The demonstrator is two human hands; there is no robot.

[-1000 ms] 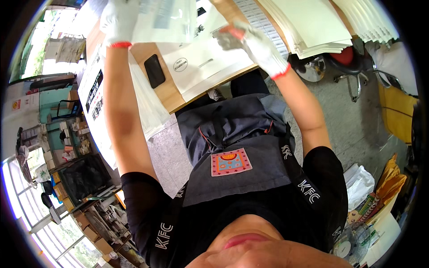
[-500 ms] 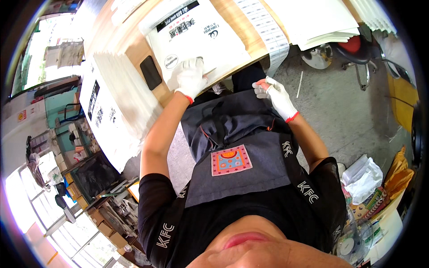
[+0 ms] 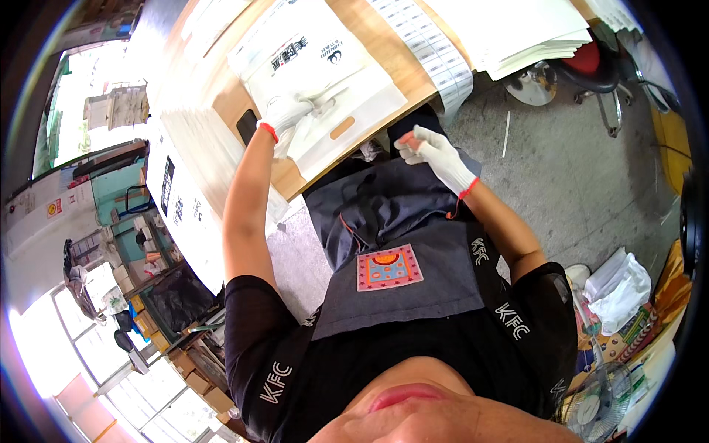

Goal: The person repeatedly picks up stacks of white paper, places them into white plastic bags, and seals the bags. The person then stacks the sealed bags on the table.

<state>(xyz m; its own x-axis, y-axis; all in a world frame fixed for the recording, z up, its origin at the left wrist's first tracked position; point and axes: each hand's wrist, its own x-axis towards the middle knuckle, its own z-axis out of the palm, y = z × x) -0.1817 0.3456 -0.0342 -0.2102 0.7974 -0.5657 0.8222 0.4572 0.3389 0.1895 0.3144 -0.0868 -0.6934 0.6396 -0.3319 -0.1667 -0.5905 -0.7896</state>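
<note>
My left hand (image 3: 286, 114), in a white glove with a red cuff, rests on a white printed bag (image 3: 369, 96) on the wooden table. Its fingers point right across the bag, stretched out. An oblong handle cutout (image 3: 342, 128) shows in the bag's near side, wood visible through it. Just off the table's near edge, above my lap, my right hand (image 3: 437, 156) is raised in a matching glove with bare fingertips showing. Those fingers are curled together; whether anything small is between them cannot be made out. A black phone (image 3: 247, 128) lies left of the bag, partly behind my left wrist.
A stack of white bags (image 3: 193, 173) stands at the table's left. A strip of labels (image 3: 422, 40) hangs over the near edge, beside a pile of white sheets (image 3: 517, 37). A red-and-black stool (image 3: 591, 70) and a fan (image 3: 602, 399) are to the right.
My left hand has moved left and slightly farther over the bag, and the handle cutout now shows. The black bar on the bag's far part no longer shows. My right hand has shifted slightly left.
</note>
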